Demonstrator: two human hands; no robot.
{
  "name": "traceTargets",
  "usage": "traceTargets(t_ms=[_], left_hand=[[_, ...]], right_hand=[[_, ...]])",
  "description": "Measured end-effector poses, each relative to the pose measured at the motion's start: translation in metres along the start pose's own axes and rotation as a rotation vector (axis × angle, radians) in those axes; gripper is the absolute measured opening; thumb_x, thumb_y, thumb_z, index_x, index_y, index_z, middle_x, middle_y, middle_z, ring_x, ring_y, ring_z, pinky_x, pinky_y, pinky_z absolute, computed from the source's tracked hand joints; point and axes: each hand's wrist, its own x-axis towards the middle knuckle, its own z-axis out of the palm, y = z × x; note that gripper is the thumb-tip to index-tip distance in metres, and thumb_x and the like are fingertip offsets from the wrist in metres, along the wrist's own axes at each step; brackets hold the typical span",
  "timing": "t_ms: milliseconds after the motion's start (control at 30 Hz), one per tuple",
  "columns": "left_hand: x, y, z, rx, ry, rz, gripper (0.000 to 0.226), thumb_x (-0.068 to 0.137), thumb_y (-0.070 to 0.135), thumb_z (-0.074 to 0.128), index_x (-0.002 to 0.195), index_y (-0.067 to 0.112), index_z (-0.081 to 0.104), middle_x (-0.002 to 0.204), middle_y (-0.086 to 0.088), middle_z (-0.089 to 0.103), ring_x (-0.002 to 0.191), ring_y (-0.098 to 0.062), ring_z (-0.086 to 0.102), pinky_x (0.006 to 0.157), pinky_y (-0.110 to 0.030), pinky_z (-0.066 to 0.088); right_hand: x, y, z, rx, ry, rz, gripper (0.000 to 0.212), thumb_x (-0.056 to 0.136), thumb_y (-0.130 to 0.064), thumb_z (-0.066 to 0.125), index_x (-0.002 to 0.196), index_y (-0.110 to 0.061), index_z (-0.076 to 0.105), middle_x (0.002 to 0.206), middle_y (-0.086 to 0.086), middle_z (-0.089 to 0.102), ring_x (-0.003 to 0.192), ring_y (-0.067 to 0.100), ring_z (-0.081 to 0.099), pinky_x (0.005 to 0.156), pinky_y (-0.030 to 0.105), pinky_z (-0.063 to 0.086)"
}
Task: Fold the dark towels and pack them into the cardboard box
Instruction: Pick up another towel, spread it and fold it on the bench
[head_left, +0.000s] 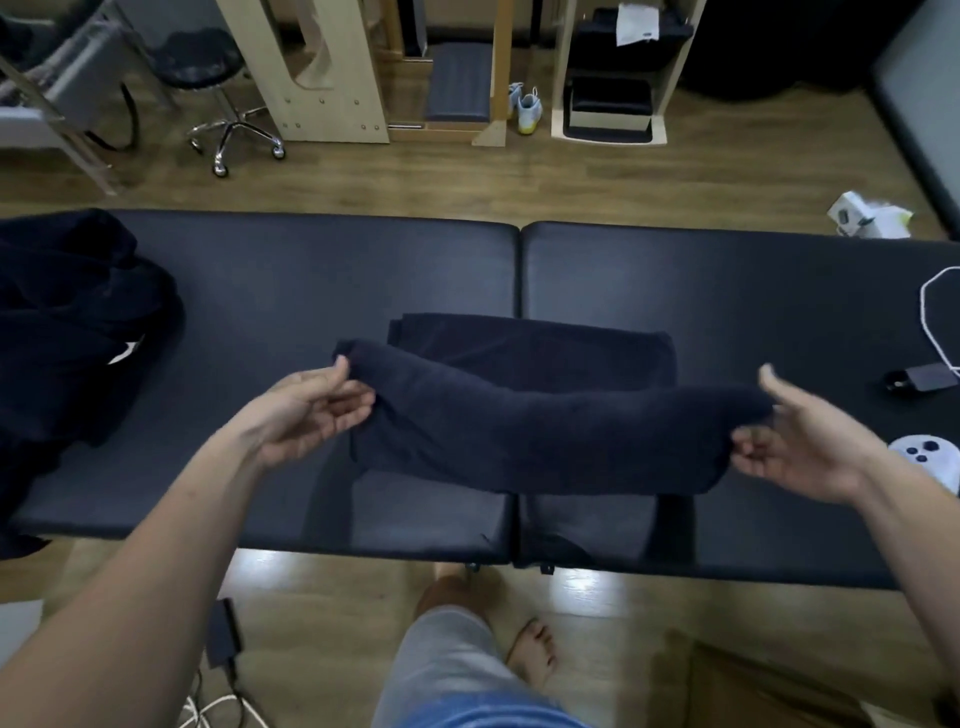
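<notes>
With the left grip (311, 410) turned palm up, pinching the left end of a dark towel (545, 436), thumb on top and fingers beneath. With the right grip (800, 441) turned palm inward, clamping the towel's right end, thumb raised over the edge and fingers curled under the cloth. Reaching forward with both bare forearms, spread wide. Holding the towel as a folded band, lifted clear of the black padded worktop (260, 312) and sagging in the middle. Just behind and below it, flat on the worktop across the seam between the two pads, a second folded towel (535, 345). At the worktop's left end, well apart from both, a loose heap of dark towels (67, 322). At the right end, a white cable (927, 312), a small dark device (919, 376) and a white controller (930, 452). Down on the wooden floor (597, 171), at the lower right by the near edge of the worktop, a brown cardboard box (769, 686), only partly in view; cannot tell what lies inside.
</notes>
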Motion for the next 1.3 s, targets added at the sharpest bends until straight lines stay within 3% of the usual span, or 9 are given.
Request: traceTargets(t_ms=[133, 233, 300, 400, 667, 833, 1033, 1167, 1300], left_hand=[[0.043, 0.017, 0.009, 0.204, 0.134, 0.036, 0.054, 0.046, 0.037, 0.098, 0.087, 0.012, 0.073, 0.079, -0.001, 0.070, 0.065, -0.010, 0.062, 0.063, -0.019, 0.051], [0.086, 0.023, 0.020, 0.300, 0.365, 0.085, 0.025, 0.077, 0.032, 0.084, 0.074, 0.015, 0.066, 0.059, 0.010, 0.064, 0.048, -0.003, 0.051, 0.050, -0.018, 0.040], [0.112, 0.020, 0.022, 0.291, 0.380, 0.069, 0.030, 0.084, 0.040, 0.078, 0.079, 0.014, 0.065, 0.070, 0.009, 0.070, 0.062, -0.005, 0.062, 0.061, -0.021, 0.047], [0.141, 0.001, 0.021, 0.278, 0.347, -0.097, 0.043, 0.082, 0.049, 0.077, 0.096, 0.010, 0.067, 0.099, 0.001, 0.075, 0.090, -0.019, 0.072, 0.082, -0.034, 0.057], [0.141, -0.013, 0.016, 0.456, 0.523, 0.191, 0.046, 0.097, 0.040, 0.062, 0.085, -0.005, 0.061, 0.079, 0.002, 0.062, 0.071, -0.009, 0.056, 0.065, -0.031, 0.046], [0.162, -0.022, 0.012, 0.742, 0.589, 0.081, 0.048, 0.104, 0.039, 0.045, 0.086, -0.006, 0.054, 0.082, -0.010, 0.059, 0.080, -0.028, 0.055, 0.068, -0.038, 0.038], [0.158, 0.007, 0.014, 0.944, 0.777, 0.302, 0.021, 0.100, 0.026, 0.051, 0.094, 0.008, 0.058, 0.096, -0.012, 0.064, 0.097, -0.035, 0.060, 0.084, -0.037, 0.041], [0.133, -0.017, 0.086, 1.446, 0.409, 0.726, 0.036, 0.092, 0.030, 0.054, 0.122, 0.011, 0.062, 0.139, -0.014, 0.057, 0.132, -0.034, 0.051, 0.107, -0.050, 0.037], [0.122, -0.078, 0.163, 1.795, -0.102, 0.630, 0.064, 0.095, 0.046, 0.036, 0.152, 0.017, 0.041, 0.163, -0.012, 0.029, 0.153, -0.032, 0.018, 0.121, -0.060, 0.008]], right_hand=[[0.032, -0.022, 0.005, -0.020, -0.138, -0.069, 0.059, 0.042, -0.047, 0.096, 0.081, -0.017, 0.063, 0.070, 0.003, 0.054, 0.062, 0.014, 0.048, 0.066, 0.029, 0.046], [0.067, -0.027, 0.018, -0.264, -0.014, -0.109, 0.042, 0.063, -0.021, 0.085, 0.102, -0.017, 0.069, 0.097, 0.005, 0.072, 0.082, 0.014, 0.063, 0.083, 0.031, 0.052], [0.087, -0.027, 0.031, -0.264, 0.076, -0.083, 0.048, 0.070, -0.032, 0.081, 0.115, -0.023, 0.067, 0.113, 0.001, 0.073, 0.102, 0.019, 0.067, 0.099, 0.039, 0.047], [0.121, -0.011, 0.044, -0.133, 0.231, -0.029, 0.085, 0.057, -0.056, 0.086, 0.129, -0.021, 0.058, 0.116, -0.001, 0.071, 0.103, 0.022, 0.068, 0.094, 0.041, 0.050], [0.146, 0.005, 0.047, -0.143, 0.550, -0.253, 0.026, 0.089, -0.043, 0.067, 0.098, -0.020, 0.060, 0.094, -0.002, 0.068, 0.090, 0.019, 0.066, 0.079, 0.036, 0.054], [0.158, 0.018, 0.054, -0.327, 0.631, -0.209, 0.033, 0.093, -0.046, 0.060, 0.101, -0.014, 0.057, 0.087, -0.006, 0.063, 0.091, 0.024, 0.062, 0.083, 0.037, 0.049], [0.153, 0.021, 0.045, -0.353, 0.704, -0.187, 0.027, 0.095, -0.044, 0.054, 0.097, -0.016, 0.057, 0.090, 0.000, 0.064, 0.097, 0.029, 0.062, 0.079, 0.033, 0.042], [0.143, 0.010, 0.075, -0.840, 1.003, -0.584, 0.033, 0.091, -0.031, 0.046, 0.114, -0.012, 0.059, 0.113, 0.015, 0.062, 0.112, 0.038, 0.051, 0.096, 0.044, 0.039], [0.132, 0.019, 0.166, -1.295, 0.473, -0.993, 0.048, 0.094, -0.036, 0.044, 0.136, -0.016, 0.056, 0.140, 0.011, 0.054, 0.134, 0.032, 0.044, 0.112, 0.055, 0.028]])
